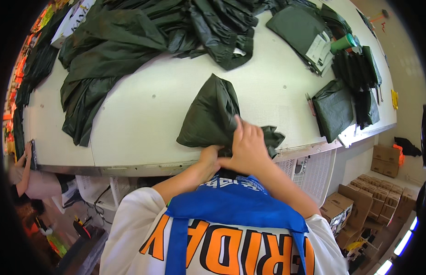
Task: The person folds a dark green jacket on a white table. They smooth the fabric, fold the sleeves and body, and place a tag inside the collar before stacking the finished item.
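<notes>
Right hand, yours (250, 145): fingers curled over gathered cloth, apparently grasping it, index finger extended up against the folds, thumb pointing toward your other hand. Left hand, yours (209, 159): at the cloth's lower edge, fingertips partly hidden, so whether they pinch or merely support cannot be told. Item between and ahead of them: one dark green, thin, slightly glossy fabric piece (206, 114), bunched, at the near edge of the white, flat worktop (144, 119). Governing relation: its broad panel lies forward and left of your right fingers, long axis running from a peak pointing toward the far edge back to your hands; a short crumpled end shows to the right of your right hand. Nearer hand: neither clearly, your right overlapping the gathered middle, your left beneath the panel's near side. Outward, toward the far left corner: a large, loose heap of dark green fabric (121, 41), well apart. Toward the far right corner: a flat, folded dark green packet with a white paper label (291, 30), and near it a green, cylindrical roll (342, 43). By the right end of the near edge: a rectangular, folded dark green bundle (333, 110).
</notes>
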